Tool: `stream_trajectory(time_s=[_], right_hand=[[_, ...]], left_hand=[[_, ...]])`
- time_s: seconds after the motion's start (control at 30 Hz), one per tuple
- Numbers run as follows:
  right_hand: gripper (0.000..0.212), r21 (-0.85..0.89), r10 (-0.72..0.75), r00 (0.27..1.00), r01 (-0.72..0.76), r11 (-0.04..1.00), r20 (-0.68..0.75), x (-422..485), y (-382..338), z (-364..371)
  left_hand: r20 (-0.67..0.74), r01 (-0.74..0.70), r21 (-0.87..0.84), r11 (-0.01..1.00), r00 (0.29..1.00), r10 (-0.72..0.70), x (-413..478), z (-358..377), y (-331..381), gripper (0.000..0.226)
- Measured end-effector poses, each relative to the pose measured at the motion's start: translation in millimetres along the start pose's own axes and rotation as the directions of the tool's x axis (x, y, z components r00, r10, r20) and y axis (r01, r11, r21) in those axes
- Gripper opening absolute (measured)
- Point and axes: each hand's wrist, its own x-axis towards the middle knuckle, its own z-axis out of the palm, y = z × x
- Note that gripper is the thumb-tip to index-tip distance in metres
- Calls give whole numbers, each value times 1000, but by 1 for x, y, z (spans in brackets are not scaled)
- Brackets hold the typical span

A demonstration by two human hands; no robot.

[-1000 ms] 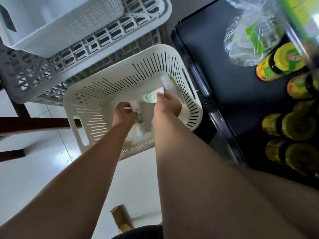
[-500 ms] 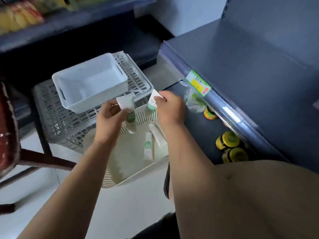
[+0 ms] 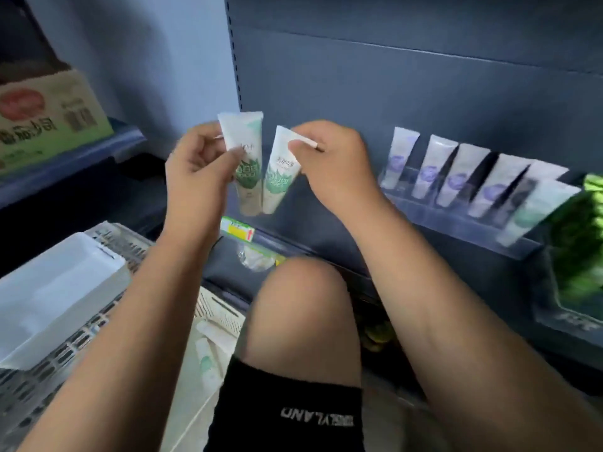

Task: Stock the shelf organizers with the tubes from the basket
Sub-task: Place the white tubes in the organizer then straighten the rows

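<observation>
1. The left hand [image 3: 199,164] pinched a white and green tube [image 3: 243,128] near its flat end, cap down.
2. The right hand [image 3: 332,168] pinched a second tube [image 3: 282,181] the same way.
3. Both tubes hung side by side in the air, caps nearly touching, in front of the dark shelf wall.
4. To the right, a clear organizer [image 3: 456,223] held a row of purple-marked tubes [image 3: 455,171].
5. Down low, the cream basket [image 3: 218,313] held a loose tube [image 3: 205,363] beside the person's knee [image 3: 300,308].
</observation>
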Motion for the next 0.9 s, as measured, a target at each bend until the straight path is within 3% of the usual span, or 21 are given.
stream_trajectory(time_s=[0.2, 0.43, 0.57, 0.8, 0.9], right_hand=[[16, -171, 27, 976, -65, 983, -217, -3, -3, -125], [15, -481, -5, 947, -158, 862, -320, -9, 16, -235], [10, -541, 5, 947, -188, 820, -321, -11, 37, -268], [12, -626, 10, 937, -240, 742, -348, 8, 69, -290], [14, -680, 18, 938, -264, 684, -346, 16, 85, -289]], left_hand=[[241, -33, -56, 998, 969, 46, 3, 118, 15, 28], [411, 100, -144, 984, 911, -33, -19, 221, -14, 25], [497, 119, -114, 986, 867, -47, -24, 252, -46, 23], [580, -26, -52, 998, 813, 52, 0, 299, -74, 20], [588, -9, -25, 1000, 809, 22, 5, 314, -88, 22]])
